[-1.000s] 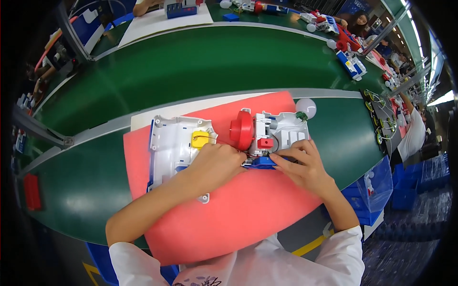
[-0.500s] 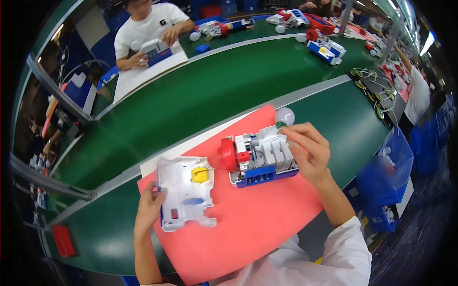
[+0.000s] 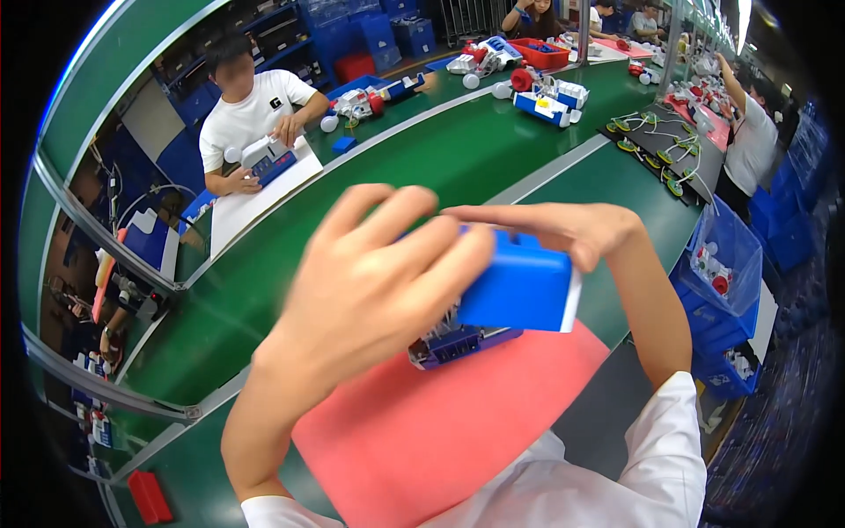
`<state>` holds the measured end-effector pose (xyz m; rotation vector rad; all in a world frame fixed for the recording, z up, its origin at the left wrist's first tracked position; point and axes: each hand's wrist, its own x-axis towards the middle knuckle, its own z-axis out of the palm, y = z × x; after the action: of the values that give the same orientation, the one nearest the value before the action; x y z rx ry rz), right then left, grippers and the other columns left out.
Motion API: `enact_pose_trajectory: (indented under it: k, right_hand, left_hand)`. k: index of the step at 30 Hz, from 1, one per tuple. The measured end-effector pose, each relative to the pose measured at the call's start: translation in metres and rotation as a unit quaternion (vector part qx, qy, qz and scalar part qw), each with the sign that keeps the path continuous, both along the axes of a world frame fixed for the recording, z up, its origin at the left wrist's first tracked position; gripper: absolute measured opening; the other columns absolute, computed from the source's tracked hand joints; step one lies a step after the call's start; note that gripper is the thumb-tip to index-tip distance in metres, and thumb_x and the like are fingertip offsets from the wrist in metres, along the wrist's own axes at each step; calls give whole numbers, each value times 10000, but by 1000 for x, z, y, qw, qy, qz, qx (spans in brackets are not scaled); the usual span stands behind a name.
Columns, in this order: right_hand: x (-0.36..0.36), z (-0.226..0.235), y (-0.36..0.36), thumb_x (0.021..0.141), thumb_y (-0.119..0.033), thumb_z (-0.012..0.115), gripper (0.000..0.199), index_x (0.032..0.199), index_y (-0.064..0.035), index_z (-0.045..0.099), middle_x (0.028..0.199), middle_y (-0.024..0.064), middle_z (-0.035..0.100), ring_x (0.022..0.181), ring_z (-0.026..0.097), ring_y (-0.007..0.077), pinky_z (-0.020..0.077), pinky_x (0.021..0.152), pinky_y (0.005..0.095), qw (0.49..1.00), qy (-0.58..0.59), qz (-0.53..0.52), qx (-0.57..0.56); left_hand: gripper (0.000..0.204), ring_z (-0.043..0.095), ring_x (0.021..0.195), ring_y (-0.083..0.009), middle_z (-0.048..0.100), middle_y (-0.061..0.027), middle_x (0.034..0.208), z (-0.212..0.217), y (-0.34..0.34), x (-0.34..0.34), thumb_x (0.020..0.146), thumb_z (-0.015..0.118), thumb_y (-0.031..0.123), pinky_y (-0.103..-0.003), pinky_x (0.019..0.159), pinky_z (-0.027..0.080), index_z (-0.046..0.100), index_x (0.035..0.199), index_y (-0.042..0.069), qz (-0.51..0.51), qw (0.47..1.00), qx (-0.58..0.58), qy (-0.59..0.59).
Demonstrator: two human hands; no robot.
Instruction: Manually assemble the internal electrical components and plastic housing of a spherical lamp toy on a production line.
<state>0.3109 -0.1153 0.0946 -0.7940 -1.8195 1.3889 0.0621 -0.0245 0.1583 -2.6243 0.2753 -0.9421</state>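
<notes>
Left hand [image 3: 378, 282] and right hand [image 3: 563, 231] both clamped on blue plastic toy housing [image 3: 519, 286], raised above red mat [image 3: 440, 431] | judged light, rigid, smooth-walled; gripping its flat sides looked safest; underside clips [image 3: 453, 341] seemed fragile

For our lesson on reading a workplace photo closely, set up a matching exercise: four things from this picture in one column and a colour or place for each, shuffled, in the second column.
Things:
1. toy part
2. mat
3. bin
4. conveyor belt

Colour or place:
A. green, running across the middle of the picture
B. blue, held up between the left hand and right hand
C. red-pink, lying flat below the hands
D. blue, standing at the right, with small parts inside

Pairs: 1-B, 2-C, 3-D, 4-A
</notes>
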Motion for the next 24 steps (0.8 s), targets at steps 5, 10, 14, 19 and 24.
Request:
enact_pose_trajectory:
  k: [5, 10, 14, 19, 24]
  right_hand:
    - [2, -25, -39, 696, -697, 719, 1262, 1578, -27, 114, 1464, 209, 412, 1333, 452, 265, 376, 1095, 373, 983, -33, -136, -119]
    - [-11, -42, -59, 667, -369, 792, 1160, 1580, -51, 152, 1358, 164, 461, 1248, 504, 265, 428, 1032, 362, 959, 23, -262, -108]
    - [-7, -68, -54, 644, -393, 823, 1193, 1579, -66, 158, 1324, 161, 470, 1227, 514, 275, 433, 1031, 377, 936, 70, -345, -2]
    - [-13, -80, -38, 636, -497, 783, 1173, 1533, -16, 203, 1403, 168, 461, 1252, 536, 269, 456, 1050, 400, 902, 288, -321, -14]
    - [-15, -96, -29, 617, -505, 772, 1239, 1552, 6, 138, 1455, 176, 422, 1304, 495, 274, 413, 1093, 391, 909, 327, -257, -21]
  left_hand:
    - [289, 625, 951, -196, 647, 11, 979, -33, 6, 38, 748, 700, 172, -380, 885, 484, 640, 1030, 153, -47, 998, 45, 24]
    - [364, 581, 1068, -277, 603, -113, 1145, -62, 10, 33, 714, 790, 102, -390, 893, 474, 667, 1055, 143, -45, 993, -60, -92]
    - [282, 579, 932, -271, 566, -129, 1035, -90, 10, 14, 704, 774, -29, -340, 731, 480, 671, 959, 32, 69, 945, -288, -141]
    - [203, 558, 649, -143, 605, -77, 727, -105, 27, 23, 807, 753, 85, -278, 601, 447, 706, 973, -20, 47, 875, -465, 128]
    - [261, 654, 674, -115, 698, -78, 758, -143, 52, 70, 906, 712, 172, -262, 632, 501, 690, 1023, -61, -4, 628, -662, 409]
